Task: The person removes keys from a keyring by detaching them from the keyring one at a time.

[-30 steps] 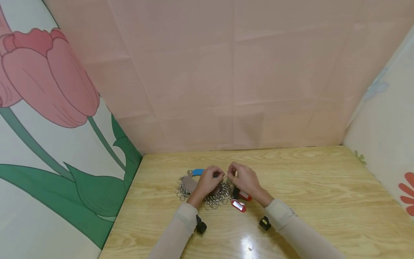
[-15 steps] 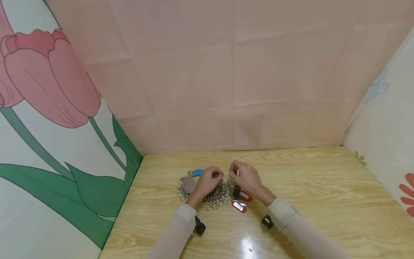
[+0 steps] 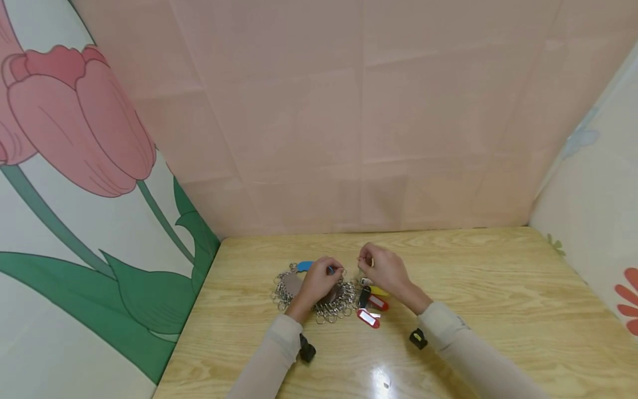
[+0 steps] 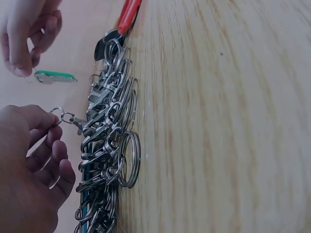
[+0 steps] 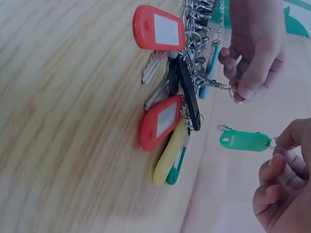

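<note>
My left hand (image 3: 321, 281) pinches a metal split ring (image 5: 236, 100) between thumb and forefinger. That ring hangs on a swivel clasp (image 4: 77, 121), one of several clasps (image 3: 330, 311) crowded along a grey-brown plate (image 3: 292, 283). A little to the right, my right hand (image 3: 386, 272) pinches a small ring bearing a green key tag (image 5: 245, 141) and a key (image 4: 46, 77). The green tag hangs in the air, apart from the left hand's ring. My left hand covers part of the plate in the head view.
Right of the clasps lie red key tags (image 3: 369, 318), a yellow tag (image 5: 169, 154), a black fob (image 5: 188, 92) and keys (image 5: 154, 67). A blue piece (image 3: 304, 266) is behind the plate. The wooden table (image 3: 498, 310) meets a pink backdrop (image 3: 299, 138) at its far edge.
My right hand has moved right and slightly away from me, widening the gap between the hands. The yellow tag beneath it has come into view. My left hand has stayed nearly still.
</note>
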`<state>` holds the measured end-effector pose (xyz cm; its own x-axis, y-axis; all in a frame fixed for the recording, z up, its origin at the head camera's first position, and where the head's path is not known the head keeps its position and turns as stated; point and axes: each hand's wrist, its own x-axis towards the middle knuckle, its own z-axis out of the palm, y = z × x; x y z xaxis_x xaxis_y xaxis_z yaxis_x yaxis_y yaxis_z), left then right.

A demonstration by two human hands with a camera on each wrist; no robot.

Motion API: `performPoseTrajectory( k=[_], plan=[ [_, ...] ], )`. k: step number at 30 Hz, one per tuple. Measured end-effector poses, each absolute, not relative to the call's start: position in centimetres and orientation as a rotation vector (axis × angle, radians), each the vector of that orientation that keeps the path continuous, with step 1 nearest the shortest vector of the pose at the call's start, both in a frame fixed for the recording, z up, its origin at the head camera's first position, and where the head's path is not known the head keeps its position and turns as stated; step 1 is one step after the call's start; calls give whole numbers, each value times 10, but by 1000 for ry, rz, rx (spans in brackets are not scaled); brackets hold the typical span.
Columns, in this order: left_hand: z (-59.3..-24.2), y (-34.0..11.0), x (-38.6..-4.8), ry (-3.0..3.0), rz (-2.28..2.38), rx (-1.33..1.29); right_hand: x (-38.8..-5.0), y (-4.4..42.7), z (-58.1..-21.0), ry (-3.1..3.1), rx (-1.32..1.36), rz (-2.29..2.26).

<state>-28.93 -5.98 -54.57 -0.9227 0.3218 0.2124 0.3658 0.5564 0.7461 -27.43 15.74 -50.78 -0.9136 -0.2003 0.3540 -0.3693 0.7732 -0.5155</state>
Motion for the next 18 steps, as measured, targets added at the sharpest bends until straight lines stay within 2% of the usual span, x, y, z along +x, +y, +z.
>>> performPoseTrajectory(
  k=[18],
  plan=[
    [-548,-59,-290,-2720,-1332,-591,-274,175,-502,-2689,428,837]
  ],
)
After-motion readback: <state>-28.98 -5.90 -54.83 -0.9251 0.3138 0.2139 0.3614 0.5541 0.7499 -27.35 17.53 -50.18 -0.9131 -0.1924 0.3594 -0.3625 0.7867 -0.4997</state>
